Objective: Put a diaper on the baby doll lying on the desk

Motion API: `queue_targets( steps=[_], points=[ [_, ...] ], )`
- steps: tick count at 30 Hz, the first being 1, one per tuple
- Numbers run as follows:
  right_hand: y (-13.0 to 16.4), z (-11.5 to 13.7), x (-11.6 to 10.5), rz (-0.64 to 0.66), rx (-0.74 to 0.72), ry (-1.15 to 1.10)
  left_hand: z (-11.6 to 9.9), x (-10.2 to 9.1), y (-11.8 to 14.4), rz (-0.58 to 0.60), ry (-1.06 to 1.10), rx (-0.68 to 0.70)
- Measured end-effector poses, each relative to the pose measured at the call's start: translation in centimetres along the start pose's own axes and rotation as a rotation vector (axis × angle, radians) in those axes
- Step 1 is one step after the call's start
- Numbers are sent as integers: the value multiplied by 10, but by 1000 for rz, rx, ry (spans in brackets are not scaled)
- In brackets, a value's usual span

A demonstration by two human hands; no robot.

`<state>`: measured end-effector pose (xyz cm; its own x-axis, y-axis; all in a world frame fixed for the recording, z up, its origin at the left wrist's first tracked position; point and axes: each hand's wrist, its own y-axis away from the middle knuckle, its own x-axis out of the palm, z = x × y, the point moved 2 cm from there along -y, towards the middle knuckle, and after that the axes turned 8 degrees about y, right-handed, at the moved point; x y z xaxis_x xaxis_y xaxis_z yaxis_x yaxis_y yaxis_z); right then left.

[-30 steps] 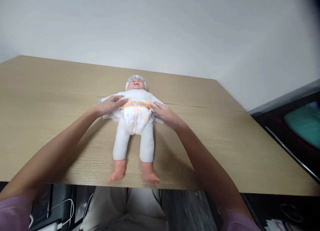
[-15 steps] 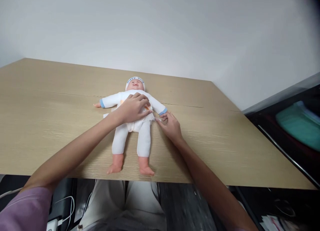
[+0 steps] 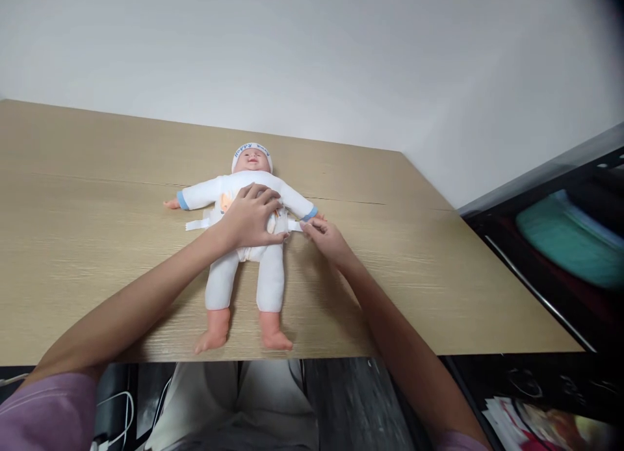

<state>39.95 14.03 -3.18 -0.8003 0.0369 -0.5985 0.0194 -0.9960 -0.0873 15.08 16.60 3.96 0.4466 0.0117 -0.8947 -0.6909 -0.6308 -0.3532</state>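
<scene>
A baby doll (image 3: 244,269) in white clothes and a white cap lies on its back on the wooden table (image 3: 439,269), feet toward me. A white diaper (image 3: 202,223) is wrapped round its waist, with one tab sticking out on the left. My left hand (image 3: 251,217) lies palm down over the doll's belly, pressing on the diaper front. My right hand (image 3: 324,235) pinches the diaper's right tab (image 3: 294,225) beside the doll's hip, just below the doll's blue-cuffed arm.
The table's near edge runs just under the doll's feet, with my lap below it. A dark shelf unit (image 3: 560,243) holding something teal (image 3: 570,243) stands at the right. Cables (image 3: 121,412) hang under the table at the left; papers (image 3: 531,425) lie bottom right.
My left hand has moved from the doll's left side onto its belly. My right hand has slid outward and pulled the right tab. The doll's arms are now uncovered.
</scene>
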Motion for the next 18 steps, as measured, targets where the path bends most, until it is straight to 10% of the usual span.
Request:
queue_targets(
  steps=[10, 18],
  points=[
    [-45, 67, 45, -5, -197, -91, 3, 0, -1, -19, 99, -80],
    [7, 69, 48, -255, -415, 44, 6, -2, 0, 18, 190, -80]
  ],
)
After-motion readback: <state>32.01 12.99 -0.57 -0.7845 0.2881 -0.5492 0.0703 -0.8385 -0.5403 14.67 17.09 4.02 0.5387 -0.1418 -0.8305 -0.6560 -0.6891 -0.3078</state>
